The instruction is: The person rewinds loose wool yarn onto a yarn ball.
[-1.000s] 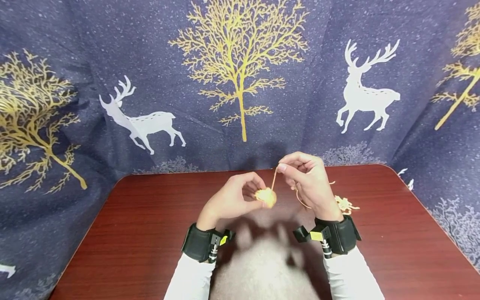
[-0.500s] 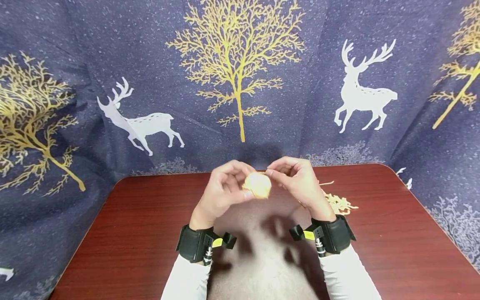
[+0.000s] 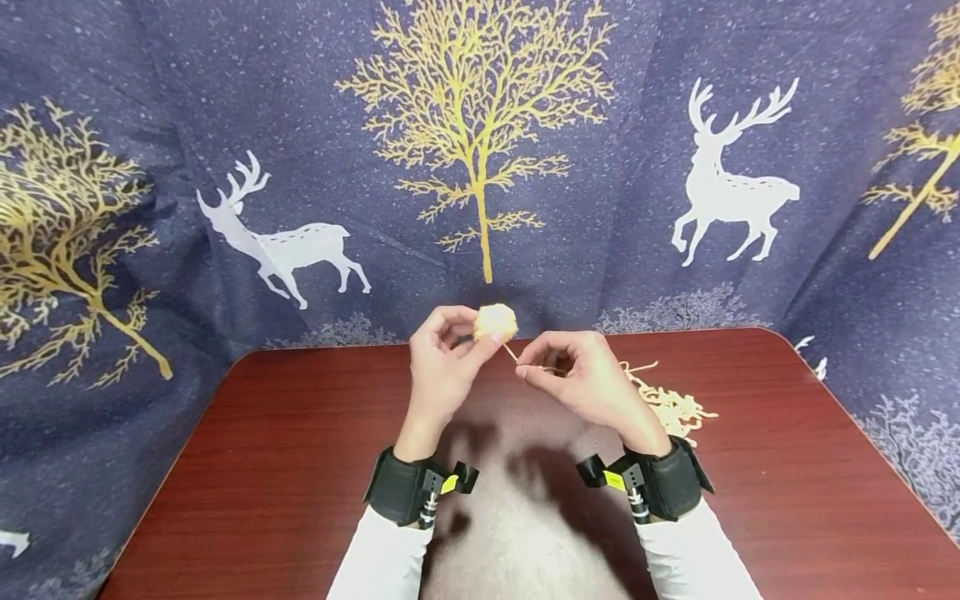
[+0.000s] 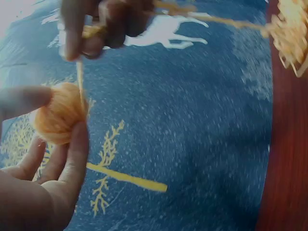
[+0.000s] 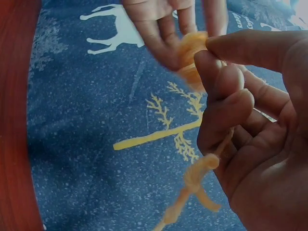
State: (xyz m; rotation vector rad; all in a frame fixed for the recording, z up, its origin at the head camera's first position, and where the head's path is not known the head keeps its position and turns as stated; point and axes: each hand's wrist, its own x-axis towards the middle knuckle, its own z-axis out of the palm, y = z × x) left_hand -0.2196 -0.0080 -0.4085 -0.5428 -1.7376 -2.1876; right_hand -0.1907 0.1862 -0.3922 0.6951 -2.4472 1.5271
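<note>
A small ball of pale yellow yarn (image 3: 497,323) is held up over the table's far edge between the thumb and fingers of my left hand (image 3: 442,354). In the left wrist view the yarn ball (image 4: 60,115) shows strands wound round it. My right hand (image 3: 581,375), to its right, pinches the strand (image 3: 511,353) that runs taut from the ball. Past the right hand the yarn trails on, with a knot (image 5: 196,173) below the palm in the right wrist view. It leads toward a loose tangle of yarn (image 3: 675,408) on the table.
The reddish-brown table (image 3: 300,433) has a pale, bright patch (image 3: 517,525) in front of me. Behind it hangs a dark blue cloth (image 3: 420,250) printed with white deer and golden trees. Both wrists wear black camera straps (image 3: 401,487).
The left hand has raised the ball and shifted it left. My right hand has brought the strand from above the ball round to its lower right, still pinching it.
</note>
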